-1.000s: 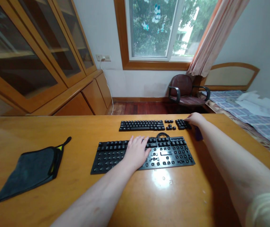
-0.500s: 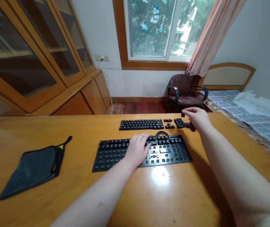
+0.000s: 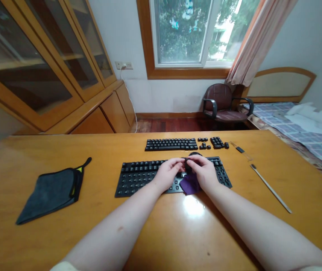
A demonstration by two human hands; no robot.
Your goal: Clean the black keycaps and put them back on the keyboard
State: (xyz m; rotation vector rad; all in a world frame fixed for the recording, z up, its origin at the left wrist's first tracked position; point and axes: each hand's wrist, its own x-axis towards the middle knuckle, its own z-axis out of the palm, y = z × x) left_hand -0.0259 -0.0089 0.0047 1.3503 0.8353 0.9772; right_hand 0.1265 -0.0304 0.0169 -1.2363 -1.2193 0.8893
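Observation:
My left hand and my right hand meet above the black keyboard. Between their fingertips is a small black keycap, mostly hidden by the fingers. A purple cloth hangs from my right hand over the keyboard's front edge. Both hands are closed. Much of the keyboard shows bare switches, while caps remain along its upper left rows. Behind it, loose keycaps lie in ordered rows, with a number-pad block at their right.
A wire keycap puller and a thin brush lie on the right of the wooden desk. On the left rests a folded dark grey cloth. A chair stands beyond the far edge.
My right hand has come left and nearer with the keycap and purple cloth, joining my left hand. My left hand has lifted from the keyboard and closed. The puller and brush now show.

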